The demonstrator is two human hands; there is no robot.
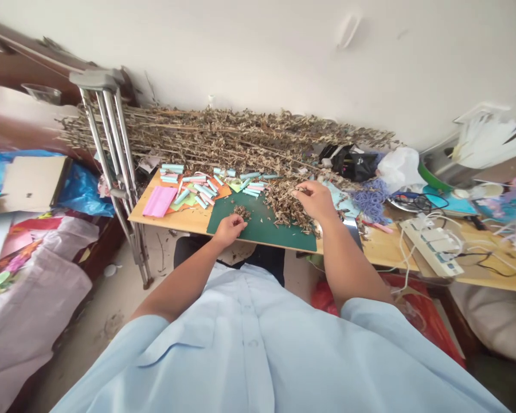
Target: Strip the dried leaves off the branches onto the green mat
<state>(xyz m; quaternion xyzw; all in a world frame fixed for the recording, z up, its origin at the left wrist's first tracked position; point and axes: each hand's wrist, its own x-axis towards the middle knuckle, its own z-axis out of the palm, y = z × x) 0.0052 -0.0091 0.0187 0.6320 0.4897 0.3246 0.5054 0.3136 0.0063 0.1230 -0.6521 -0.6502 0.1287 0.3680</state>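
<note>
Pinching fingers [304, 186] together, left hand [229, 230] and right hand [316, 201] adjoin dried leaves [284, 207]; black bag's [358, 167] marking is illegible.

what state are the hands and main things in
left hand, fingers curled
right hand, fingertips pinched together
leaf heap, dry, loose
small leaf pile, dry, loose
green mat, flat, partly covered
paper rolls, rolled up, scattered
pink paper, lying flat
long stems, dry, lying down
crutches, standing
yarn, bunched

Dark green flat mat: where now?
Head view, centre: the mat lies at the pale wooden table's near edge, its right side partly under brown dried leaves.
</note>
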